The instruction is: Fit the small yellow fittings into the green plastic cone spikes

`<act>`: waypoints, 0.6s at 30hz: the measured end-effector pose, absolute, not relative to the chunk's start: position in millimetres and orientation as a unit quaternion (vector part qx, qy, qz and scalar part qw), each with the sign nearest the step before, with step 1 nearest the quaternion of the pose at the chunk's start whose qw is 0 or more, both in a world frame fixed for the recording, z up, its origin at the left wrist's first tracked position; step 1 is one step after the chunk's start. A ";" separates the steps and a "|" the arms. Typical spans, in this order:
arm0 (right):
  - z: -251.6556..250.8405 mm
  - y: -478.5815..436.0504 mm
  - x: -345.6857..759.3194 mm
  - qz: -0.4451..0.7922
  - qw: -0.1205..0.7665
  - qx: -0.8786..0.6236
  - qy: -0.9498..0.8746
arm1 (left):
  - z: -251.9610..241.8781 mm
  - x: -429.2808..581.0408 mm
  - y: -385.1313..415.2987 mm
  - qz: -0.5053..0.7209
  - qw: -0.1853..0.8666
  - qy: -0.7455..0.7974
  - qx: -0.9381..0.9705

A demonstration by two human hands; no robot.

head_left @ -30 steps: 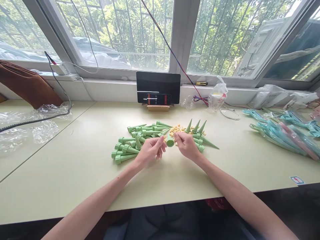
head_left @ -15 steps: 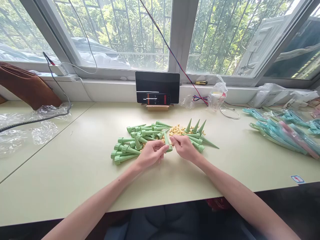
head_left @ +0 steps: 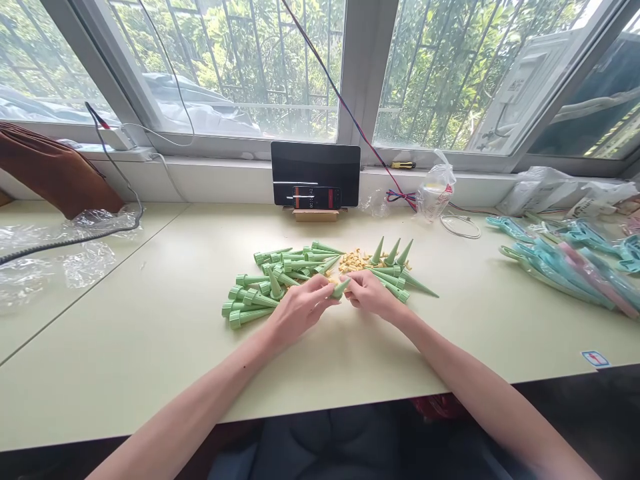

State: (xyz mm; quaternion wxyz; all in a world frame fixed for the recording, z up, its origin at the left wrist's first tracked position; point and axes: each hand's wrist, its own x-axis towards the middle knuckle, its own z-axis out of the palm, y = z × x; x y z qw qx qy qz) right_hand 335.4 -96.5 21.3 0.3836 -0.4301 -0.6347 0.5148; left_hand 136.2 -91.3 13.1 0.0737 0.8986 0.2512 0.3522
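My left hand (head_left: pixel 299 308) is closed around the wide end of a green plastic watering spike (head_left: pixel 341 289), whose pointed tip leans up to the right. Close beside that tip, my right hand (head_left: pixel 371 293) has its thumb and fingers pinched together; whatever sits between them is hidden. Left of my hands lies a pile of similar green spikes (head_left: pixel 250 315) with ridged caps. Small yellow plastic pieces (head_left: pixel 354 259) are heaped just beyond my fingers. On the right, several more spikes (head_left: pixel 395 280) lie near three standing ones (head_left: pixel 392 252).
A dark tablet (head_left: pixel 315 167) with a phone (head_left: pixel 317 198) before it stands at the back. Bagged blue and pink plastic items (head_left: pixel 570 267) lie at the right. Clear wrappers (head_left: pixel 87 263), a cable (head_left: pixel 75 239) and a brown bag (head_left: pixel 55 173) occupy the left.
The spike in my left hand has tipped from nearly upright to leaning right. My left hand has turned further over it, while my right hand stays close by, still pinched.
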 end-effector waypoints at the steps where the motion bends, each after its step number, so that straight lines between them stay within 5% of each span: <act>1: 22.8 -96.7 334.7 0.531 0.387 -0.424 -0.624 | 13.3 136.0 -90.5 0.352 0.061 0.249 0.900; 7: 21.0 -94.8 332.7 0.495 0.459 -0.440 -0.593 | 12.2 143.3 -89.6 0.409 0.112 0.351 0.835; 14: 15.3 -93.8 335.9 0.280 0.482 -0.490 -0.671 | 25.3 149.0 -93.2 0.358 0.507 0.435 0.653; 18: 18.3 -97.0 334.7 0.239 0.455 -0.475 -0.714 | 28.0 149.4 -92.9 0.317 0.627 0.416 0.578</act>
